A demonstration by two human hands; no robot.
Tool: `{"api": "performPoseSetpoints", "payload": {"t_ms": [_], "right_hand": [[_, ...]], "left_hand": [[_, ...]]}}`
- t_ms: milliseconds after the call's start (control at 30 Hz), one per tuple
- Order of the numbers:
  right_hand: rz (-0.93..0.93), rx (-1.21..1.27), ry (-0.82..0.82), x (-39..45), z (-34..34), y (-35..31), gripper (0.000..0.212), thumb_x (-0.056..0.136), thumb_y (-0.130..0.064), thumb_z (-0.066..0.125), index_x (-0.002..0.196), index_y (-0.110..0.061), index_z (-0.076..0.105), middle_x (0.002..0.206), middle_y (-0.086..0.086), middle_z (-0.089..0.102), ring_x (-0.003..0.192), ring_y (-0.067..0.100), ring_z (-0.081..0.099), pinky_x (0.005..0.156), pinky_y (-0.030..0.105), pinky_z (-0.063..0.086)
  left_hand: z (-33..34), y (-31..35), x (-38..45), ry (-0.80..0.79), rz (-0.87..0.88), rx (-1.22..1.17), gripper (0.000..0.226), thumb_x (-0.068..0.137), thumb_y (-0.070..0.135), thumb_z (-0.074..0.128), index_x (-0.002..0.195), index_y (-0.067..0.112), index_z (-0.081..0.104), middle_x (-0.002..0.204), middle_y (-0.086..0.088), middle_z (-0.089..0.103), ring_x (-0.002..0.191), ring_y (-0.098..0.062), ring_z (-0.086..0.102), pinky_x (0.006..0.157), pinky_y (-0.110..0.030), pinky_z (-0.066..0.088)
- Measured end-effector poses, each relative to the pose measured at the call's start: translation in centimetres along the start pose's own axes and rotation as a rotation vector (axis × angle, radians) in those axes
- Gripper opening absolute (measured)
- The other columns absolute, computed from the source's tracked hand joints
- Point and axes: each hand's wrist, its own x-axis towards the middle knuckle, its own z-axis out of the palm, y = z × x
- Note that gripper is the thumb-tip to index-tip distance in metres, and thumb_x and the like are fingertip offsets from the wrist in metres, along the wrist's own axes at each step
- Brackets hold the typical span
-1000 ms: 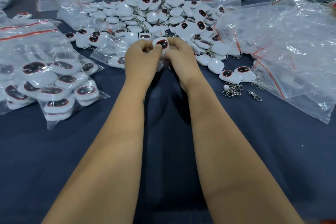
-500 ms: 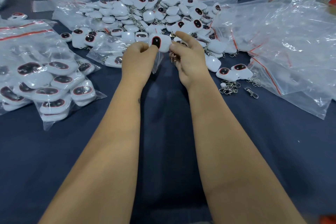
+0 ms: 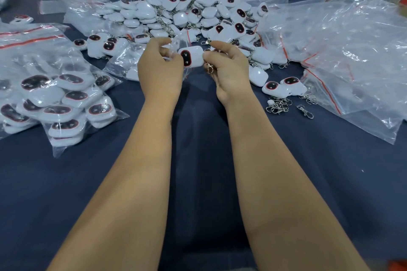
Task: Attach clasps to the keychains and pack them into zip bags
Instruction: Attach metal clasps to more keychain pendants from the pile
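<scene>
**Bagging one keychain – slip risk at the bag mouth**

My right hand pinches a white keychain by its end, thumb and forefinger on it, dark oval face toward my left. A clasp hangs off its chain under my right palm, so attaching looks done. My left hand is curled, pinching the edge of a small clear zip bag right beside the keychain. Both are held above the tabletop, just in front of the loose keychain pile.

Risks as I see them:
- Bag film is thin and slippery; if the mouth collapses, the keychain butts the edge instead of going in.
- Dangling clasp could snag the zip lip or a chain from the pile.
- Light two-finger pinch; a bump drops it into the pile.

Can't tell if the bag mouth is open.
</scene>
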Motion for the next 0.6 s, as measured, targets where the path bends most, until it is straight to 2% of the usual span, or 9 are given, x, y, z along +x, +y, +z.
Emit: {"api": "performPoseSetpoints", "payload": {"t_ms": [133,200,267,367,500,600], "right_hand": [[-0.032,-0.087,-0.034,0.2,0.1,0.3,0.025,0.083,0.01,0.064,0.103,-0.006,0.061,0.063,0.0,0.065,0.061,0.014,0.058,0.064,0.025,0.052],[-0.038,-0.094,-0.059,0.2,0.2,0.5,0.023,0.084,0.009,0.065,0.099,-0.008,0.061,0.063,-0.001,0.067,0.064,0.015,0.063,0.068,0.026,0.056],[-0.038,-0.085,-0.079,0.2,0.2,0.6,0.022,0.086,0.01,0.063,0.099,-0.007,0.059,0.072,0.005,0.069,0.07,0.017,0.066,0.073,0.027,0.058],[-0.046,-0.087,-0.122,0.2,0.3,0.6,0.025,0.088,0.016,0.055,0.102,-0.005,0.057,0.086,0.012,0.069,0.079,0.018,0.068,0.08,0.027,0.059],[-0.068,-0.131,-0.222,-0.4,0.7,0.7,0.033,0.088,0.021,0.049,0.113,0.0,0.053,0.104,0.019,0.067,0.09,0.018,0.068,0.09,0.028,0.056],[-0.107,-0.32,-0.284,-1.0,1.0,0.8,0.05,0.085,0.024,0.042,0.128,0.0,0.048,0.121,0.021,0.064,0.109,0.021,0.064,0.098,0.038,0.053]], "left_hand": [[0.2,0.0,-0.2,-0.09,0.045,0.024,0.024,0.086,0.023,0.057,0.105,0.029,0.071,0.1,0.012,0.066,0.087,-0.005,0.062,0.078,-0.021,0.051],[0.3,-0.1,-0.2,-0.105,0.079,0.04,0.022,0.087,0.028,0.058,0.103,0.03,0.073,0.103,0.013,0.066,0.091,-0.004,0.062,0.074,-0.012,0.046],[0.3,-0.1,-0.1,-0.102,0.084,0.042,0.021,0.088,0.03,0.059,0.102,0.029,0.074,0.098,0.015,0.067,0.089,-0.001,0.06,0.069,-0.004,0.04],[0.3,-0.1,0.0,-0.108,0.041,-0.038,0.014,0.091,0.026,0.06,0.096,0.028,0.072,0.088,0.017,0.067,0.085,-0.001,0.061,0.072,-0.009,0.045],[0.3,0.2,0.0,-0.052,-0.016,-0.227,0.015,0.091,0.013,0.059,0.097,0.021,0.07,0.091,0.003,0.069,0.072,0.003,0.06,0.058,-0.008,0.047],[0.2,0.4,0.1,-0.001,-0.009,-0.244,0.018,0.088,0.013,0.06,0.095,0.026,0.071,0.09,0.011,0.069,0.077,0.003,0.061,0.073,-0.014,0.051]]}}
